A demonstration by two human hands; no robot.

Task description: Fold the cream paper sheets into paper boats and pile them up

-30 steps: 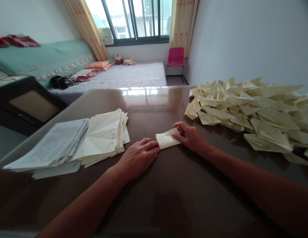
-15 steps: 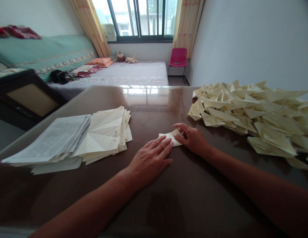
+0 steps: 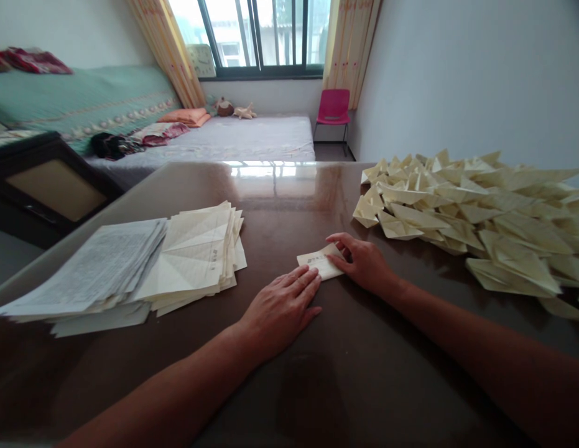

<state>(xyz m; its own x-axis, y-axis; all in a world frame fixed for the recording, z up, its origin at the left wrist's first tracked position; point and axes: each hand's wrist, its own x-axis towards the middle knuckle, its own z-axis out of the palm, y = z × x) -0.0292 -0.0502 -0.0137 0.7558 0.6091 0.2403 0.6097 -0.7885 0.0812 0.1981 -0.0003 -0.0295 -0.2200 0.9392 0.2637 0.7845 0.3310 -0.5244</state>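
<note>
A small folded sheet of cream paper with dark print lies on the brown table, between my two hands. My left hand is flat, its fingers stretched out and the fingertips on the paper's lower left edge. At the paper's right side, my right hand grips the edge between thumb and curled fingers; part of that edge is hidden. Left of my hands lies a stack of cream sheets with crease lines on the top one. A stack of grey printed sheets overlaps it further left.
A large heap of folded cream paper pieces covers the right side of the glossy table. Beyond the table stand a bed and a pink chair. A dark cabinet is at the left.
My left hand has slid slightly down and left, so more of the folded paper's printed face shows. My right hand keeps its hold at the paper's right edge.
</note>
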